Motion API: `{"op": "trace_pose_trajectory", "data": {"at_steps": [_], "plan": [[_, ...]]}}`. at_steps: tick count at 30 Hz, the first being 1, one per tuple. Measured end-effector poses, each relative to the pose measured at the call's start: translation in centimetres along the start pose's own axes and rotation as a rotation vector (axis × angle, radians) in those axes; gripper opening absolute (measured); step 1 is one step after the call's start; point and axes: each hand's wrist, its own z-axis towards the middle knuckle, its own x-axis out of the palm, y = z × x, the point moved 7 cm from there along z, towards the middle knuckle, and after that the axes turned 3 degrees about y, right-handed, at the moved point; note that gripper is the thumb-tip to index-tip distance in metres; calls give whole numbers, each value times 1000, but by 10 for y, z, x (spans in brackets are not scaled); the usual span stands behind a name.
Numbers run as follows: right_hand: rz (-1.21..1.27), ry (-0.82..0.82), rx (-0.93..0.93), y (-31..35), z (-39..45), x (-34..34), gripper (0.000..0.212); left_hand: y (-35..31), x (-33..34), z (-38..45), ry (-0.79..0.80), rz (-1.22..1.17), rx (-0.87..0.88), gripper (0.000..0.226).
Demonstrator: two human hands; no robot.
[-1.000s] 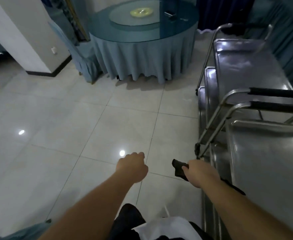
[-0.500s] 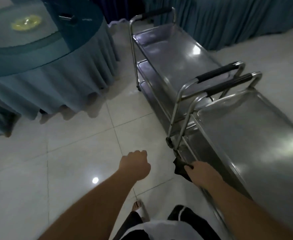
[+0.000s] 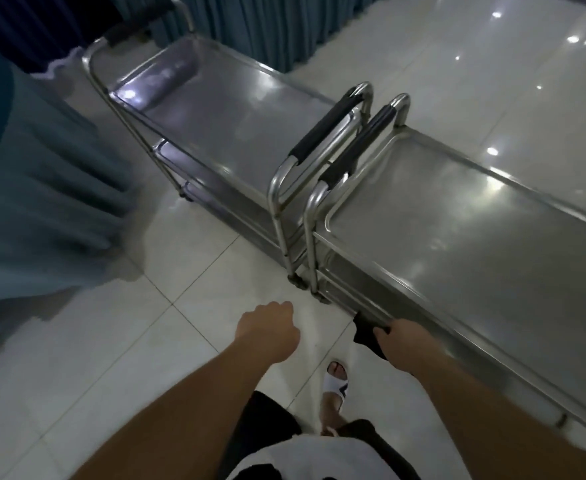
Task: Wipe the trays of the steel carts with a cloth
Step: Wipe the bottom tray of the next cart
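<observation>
Since the earlier frames the view has swung right: round skirted table (image 3: 38,188) slid from 12 o'clock to the 9 o'clock edge, both carts now run across centre frame. Hands kept their poses and places in frame.

Head view, only one available:

- Right hand (image 3: 400,341) at 5 o'clock, fingers curled round a dark cloth (image 3: 366,332). Cloth hangs off the thumb side, right at the near edge of the near cart (image 3: 457,216); can't tell if it touches the rail.
- Left hand (image 3: 270,332) at 6 o'clock, fist curled, holding nothing, over bare floor tiles (image 3: 111,358), apart from both carts.
- Near cart: top tray runs 1 to 4 o'clock, lower tray (image 3: 360,278) partly visible under it. Nothing on top that I can see.
- Far cart (image 3: 232,133) at 12 o'clock, its padded handle (image 3: 326,131) just beside the near cart's handle (image 3: 359,148), the two almost nested. Lower shelves visible on its left side.
- Blue curtains (image 3: 267,26) behind the far cart. One sandalled foot (image 3: 334,381) at 6 o'clock.

Step, my read: approach phase, wiping not started. Cloth is below top-tray level, no contact with a tray surface.

Next move needs: lift the cloth over the raised rim onto the near cart's top tray, flatten it under the palm, then stroke along the tray's length. Left hand is free to steady the cart by its handle, since it may roll under pressure.
</observation>
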Motion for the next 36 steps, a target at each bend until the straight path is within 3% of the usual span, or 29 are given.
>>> {"op": "trace_pose_trajectory", "data": {"at_steps": [9, 16, 24, 33, 36], "plan": [[127, -23, 177, 6, 19, 25, 41, 20, -11, 74, 124, 115, 118, 42], [367, -48, 408, 24, 17, 91, 41, 30, -6, 136, 193, 146, 264, 38], [490, 32, 319, 56, 55, 134, 40, 39, 24, 179, 230, 89, 227, 44], [504, -96, 265, 35, 148, 120, 42, 28, 51, 262, 136, -10, 168, 51], [503, -148, 280, 28, 182, 121, 41, 23, 57, 307, 69, -61, 184, 43]]}}
